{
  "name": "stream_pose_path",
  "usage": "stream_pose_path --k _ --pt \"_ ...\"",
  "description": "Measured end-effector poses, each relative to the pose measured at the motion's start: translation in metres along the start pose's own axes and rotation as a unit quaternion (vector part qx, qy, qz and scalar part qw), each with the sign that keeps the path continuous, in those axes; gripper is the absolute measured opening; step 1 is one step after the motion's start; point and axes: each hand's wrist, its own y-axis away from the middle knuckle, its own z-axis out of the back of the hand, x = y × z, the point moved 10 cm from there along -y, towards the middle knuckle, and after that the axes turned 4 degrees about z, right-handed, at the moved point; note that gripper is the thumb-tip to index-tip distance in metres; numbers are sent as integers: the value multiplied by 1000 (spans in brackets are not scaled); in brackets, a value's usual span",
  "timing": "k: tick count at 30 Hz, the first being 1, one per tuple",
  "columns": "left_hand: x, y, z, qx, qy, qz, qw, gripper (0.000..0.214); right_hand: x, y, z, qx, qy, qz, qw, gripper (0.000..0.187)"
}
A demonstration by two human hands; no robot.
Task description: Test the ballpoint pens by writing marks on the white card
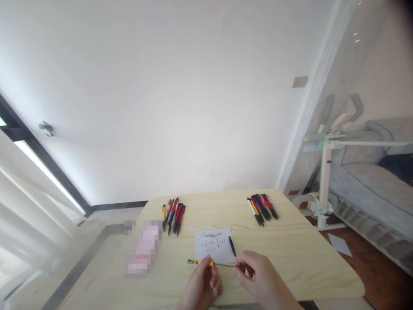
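My left hand [202,284] is closed around a yellow pen barrel [200,261] low over the wooden table [290,258]. My right hand [256,275] pinches the thin refill [224,265] sticking out of that barrel's right end. Just beyond my hands lies a small white paper [211,245] with red and dark scribbles, and a black pen part [232,246] rests on its right edge.
One bunch of several red, black and yellow pens [173,215] lies at the far left of the table, another bunch [262,208] at the far right. A blurred pink patch [144,252] sits on the left. A white stand [324,189] and grey sofa [371,181] are to the right.
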Motion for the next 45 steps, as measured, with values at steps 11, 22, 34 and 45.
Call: stream_pose_path --k 11,22,34,45 --pt "-4 6 5 -55 -25 -33 998 34 22 4 -3 -15 59 40 997 13" --pt "-4 4 5 -51 2 -24 998 30 11 10 4 6 55 31 998 13" --pt "-2 0 7 -8 43 -4 999 26 -18 8 34 -57 28 -3 998 13" --pt "-7 1 9 2 95 -28 995 24 -30 5 24 -60 5 -16 998 13"
